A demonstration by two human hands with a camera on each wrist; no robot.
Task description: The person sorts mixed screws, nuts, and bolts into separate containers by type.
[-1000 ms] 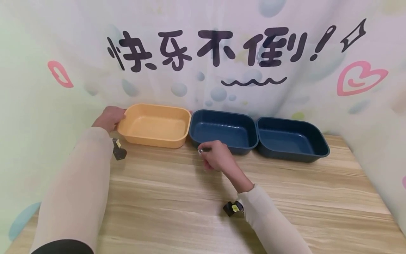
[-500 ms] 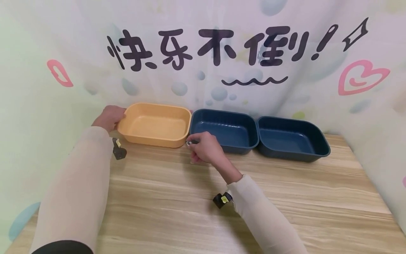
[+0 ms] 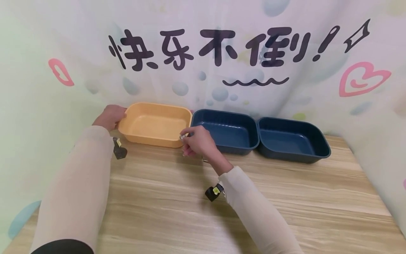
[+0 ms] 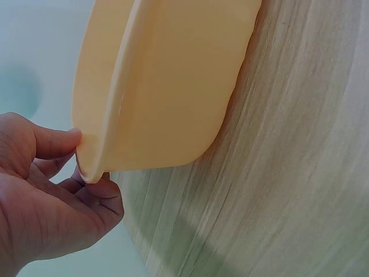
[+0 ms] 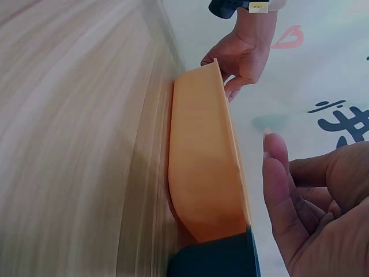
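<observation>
My left hand (image 3: 111, 117) pinches the left end of the rim of a yellow plastic bin (image 4: 173, 86); in the left wrist view its thumb lies on the rim and curled fingers sit beneath. My right hand (image 3: 200, 141) is above the near edge between the yellow bin and the middle blue bin (image 3: 225, 131). Between its thumb and forefinger it pinches a small shiny silvery thing (image 3: 182, 137), too small to name. In the right wrist view, the curled fingers (image 5: 279, 196) show beside the yellow bin's rim, and the small thing is hidden.
A second blue bin (image 3: 293, 139) stands at the right end of the row. All the bins stand on a wood-grain table (image 3: 158, 204) against a printed cloth backdrop (image 3: 203, 88). A small thin thing (image 3: 205, 160) shows by the right wrist, its kind unclear.
My right hand has moved left and slightly away from me, from in front of the middle blue bin to the yellow bin's right corner, still pinching the shiny thing. The left hand stays on the rim.
</observation>
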